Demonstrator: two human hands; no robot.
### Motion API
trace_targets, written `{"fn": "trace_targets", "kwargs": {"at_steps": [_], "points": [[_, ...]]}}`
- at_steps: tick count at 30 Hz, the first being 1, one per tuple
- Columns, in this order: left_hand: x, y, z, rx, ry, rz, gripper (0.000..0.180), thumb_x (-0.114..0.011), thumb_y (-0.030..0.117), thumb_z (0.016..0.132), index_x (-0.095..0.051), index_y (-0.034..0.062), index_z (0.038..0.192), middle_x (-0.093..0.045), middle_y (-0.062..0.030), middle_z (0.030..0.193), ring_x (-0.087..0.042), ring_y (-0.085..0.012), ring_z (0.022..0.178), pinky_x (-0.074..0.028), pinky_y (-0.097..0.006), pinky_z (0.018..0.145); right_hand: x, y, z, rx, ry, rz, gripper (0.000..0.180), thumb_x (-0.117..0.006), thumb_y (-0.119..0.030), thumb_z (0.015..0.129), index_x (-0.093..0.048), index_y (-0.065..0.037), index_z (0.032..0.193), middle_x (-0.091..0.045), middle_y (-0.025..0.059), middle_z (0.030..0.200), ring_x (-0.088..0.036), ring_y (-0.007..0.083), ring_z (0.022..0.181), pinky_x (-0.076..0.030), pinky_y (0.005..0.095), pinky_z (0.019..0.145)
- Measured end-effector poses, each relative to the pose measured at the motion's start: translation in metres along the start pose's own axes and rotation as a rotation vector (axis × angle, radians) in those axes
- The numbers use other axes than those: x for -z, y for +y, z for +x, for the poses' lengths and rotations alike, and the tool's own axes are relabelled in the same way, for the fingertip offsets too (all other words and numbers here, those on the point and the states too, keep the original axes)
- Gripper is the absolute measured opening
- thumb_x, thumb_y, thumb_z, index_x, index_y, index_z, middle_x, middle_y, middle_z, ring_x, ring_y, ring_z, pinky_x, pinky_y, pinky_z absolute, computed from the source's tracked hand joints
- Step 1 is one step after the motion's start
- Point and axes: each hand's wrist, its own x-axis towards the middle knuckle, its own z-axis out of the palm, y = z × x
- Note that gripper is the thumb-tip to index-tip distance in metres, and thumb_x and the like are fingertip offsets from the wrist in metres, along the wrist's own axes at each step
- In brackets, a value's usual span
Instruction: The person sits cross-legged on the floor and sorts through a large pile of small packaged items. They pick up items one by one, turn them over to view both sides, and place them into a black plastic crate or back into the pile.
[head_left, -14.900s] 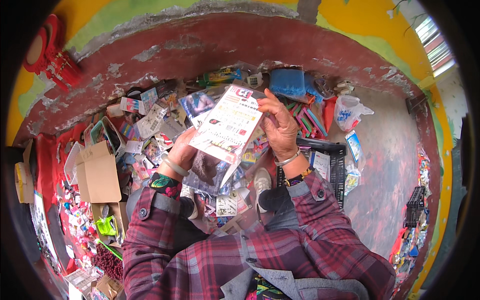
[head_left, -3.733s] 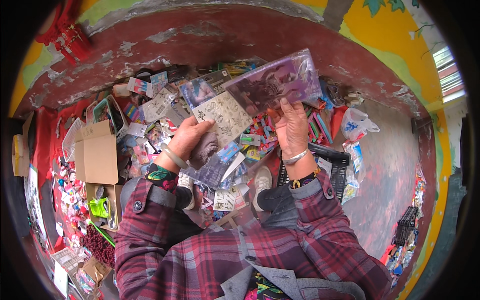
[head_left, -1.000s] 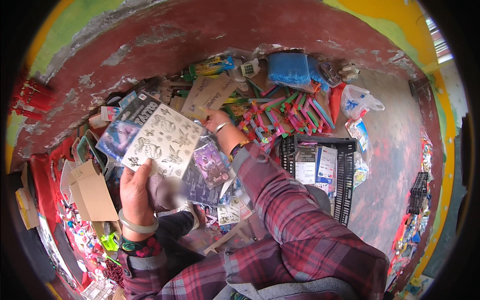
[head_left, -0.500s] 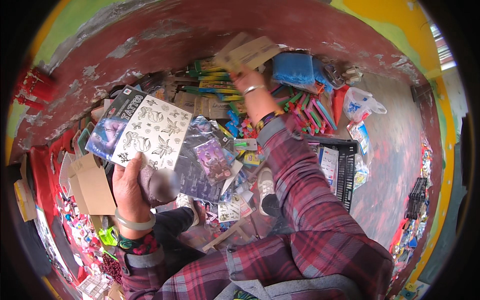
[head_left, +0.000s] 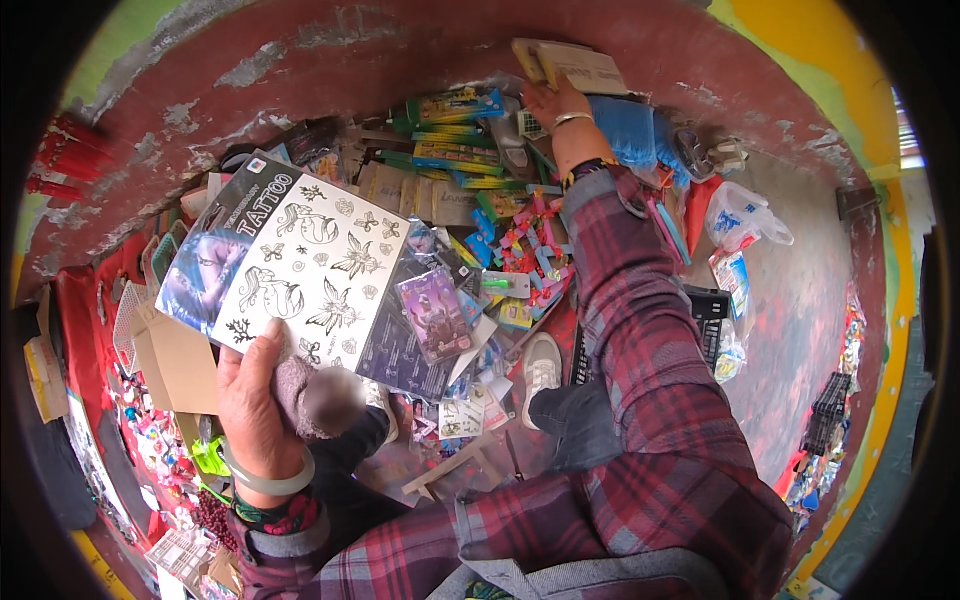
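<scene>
My left hand (head_left: 256, 408) is closed on a temporary tattoo sheet (head_left: 308, 262), its thumb pressed on the lower edge. The sheet is white with black mermaid and butterfly drawings and has a dark header. Beside that hand is a mauve, fuzzy, rounded thing (head_left: 297, 388) with a blurred end; I cannot make out what it is. At the far side by the wall, my right hand (head_left: 556, 108) grips a flattened brown cardboard piece (head_left: 590, 70), fingers at its near left edge. More packets, one with a purple picture card (head_left: 436, 314), lie just right of the sheet.
Green and yellow packages (head_left: 458, 150) are heaped against the red wall (head_left: 430, 60). Blue plastic packs (head_left: 622, 138), a white plastic bag (head_left: 742, 215) and a black crate (head_left: 708, 320) lie to the right. An open cardboard box (head_left: 178, 365) and small goods are on the left.
My right hand has moved right and farther toward the wall with the cardboard, uncovering more of the green and yellow packages. My left hand still holds the tattoo sheet, slightly lower.
</scene>
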Motion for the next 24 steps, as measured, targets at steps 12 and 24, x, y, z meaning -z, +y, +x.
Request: {"fn": "trace_targets", "kwargs": {"at_steps": [12, 24], "points": [[-0.008, 0.005, -0.007, 0.052, -0.030, -0.071, 0.032, -0.049, 0.004, 0.085, -0.046, -0.0005, 0.116, -0.059, -0.0112, 0.102, -0.061, -0.0202, 0.088, -0.050, -0.032, 0.077, 0.081, 0.132, -0.060, -0.050, -0.200, -2.337, 0.056, -0.068, -0.034, 0.069, -0.052, -0.004, 0.113, -0.058, 0.0191, 0.107, -0.056, 0.0317, 0.101, -0.046, 0.0407, 0.083], [-0.012, -0.003, 0.000, 0.002, 0.016, -0.026, 0.032, -0.052, 0.012, 0.084, -0.046, -0.0004, 0.113, -0.060, -0.0125, 0.096, -0.062, -0.0220, 0.078, -0.051, -0.033, 0.067, 0.122, 0.144, -0.088, 0.106, 0.065, -2.430, 0.072, -0.063, -0.038, 0.070, -0.035, -0.003, 0.127, -0.054, 0.0205, 0.115, -0.056, 0.0343, 0.102, -0.046, 0.0438, 0.081]]}}
